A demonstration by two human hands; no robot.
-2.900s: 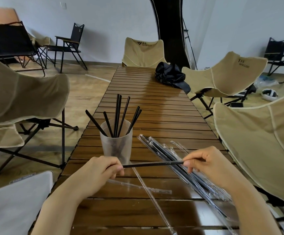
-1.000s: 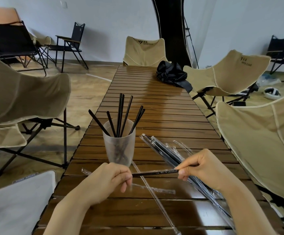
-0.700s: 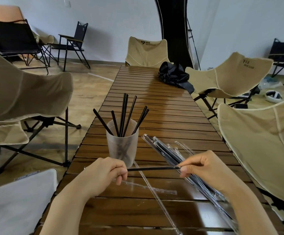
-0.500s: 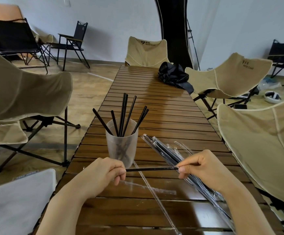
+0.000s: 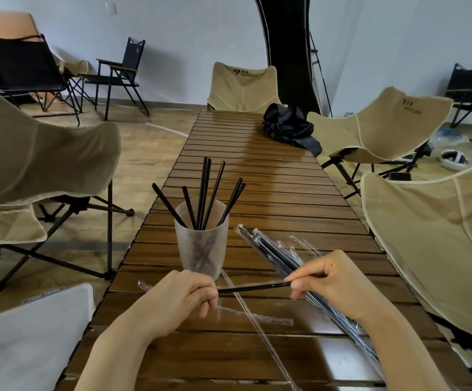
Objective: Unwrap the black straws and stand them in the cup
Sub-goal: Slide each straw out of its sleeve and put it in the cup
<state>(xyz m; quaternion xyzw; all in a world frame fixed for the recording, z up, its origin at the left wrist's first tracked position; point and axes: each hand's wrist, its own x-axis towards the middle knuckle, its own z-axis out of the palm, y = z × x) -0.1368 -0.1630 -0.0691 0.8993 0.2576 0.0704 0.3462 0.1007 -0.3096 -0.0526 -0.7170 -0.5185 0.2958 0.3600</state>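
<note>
Gleaming slatted table (image 5: 271,193) under cup (image 5: 201,251), among beige camp chairs (image 5: 45,153).

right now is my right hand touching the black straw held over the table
Touching. The head view shows the right hand pinching the right end of the black straw between thumb and fingertips.

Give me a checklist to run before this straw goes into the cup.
1. Grip: right hand and left hand each pinch an end of the straw: ok.
2. Straw fully bare: middle is bare, ends hidden in the hands: cannot tell.
3. Upright: the cup stands on the table: ok.
4. Room in cup: standing straws leave gaps: ok.
5. Way to cup free: it stands just beyond the left hand: ok.
</note>
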